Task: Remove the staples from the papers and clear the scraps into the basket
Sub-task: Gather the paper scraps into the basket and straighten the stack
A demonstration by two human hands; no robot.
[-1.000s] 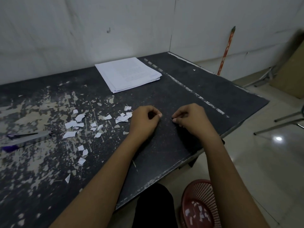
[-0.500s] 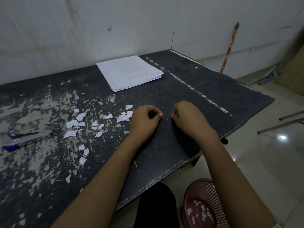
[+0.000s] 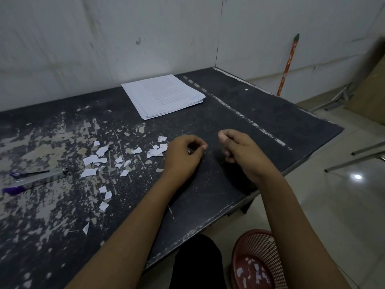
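Left hand point(image 3: 183, 157) curled, scraps point(image 3: 155, 152) just beside it — basket point(image 3: 258, 245) well apart

The table point(image 3: 239, 122) is black, mottled with pale worn patches toward its left edge — a broken whitish stripe near the right. White papers point(image 3: 162, 94) carry faint grey print; scraps point(image 3: 91, 159) are white. The basket point(image 3: 262, 247) is red mesh, the stapler point(image 3: 37, 176) silver and purple.

text readable: none | white printed paper stack point(image 3: 164, 94) at table's far side: top sheet carries what seem to be printed lines, too small and blurred to read
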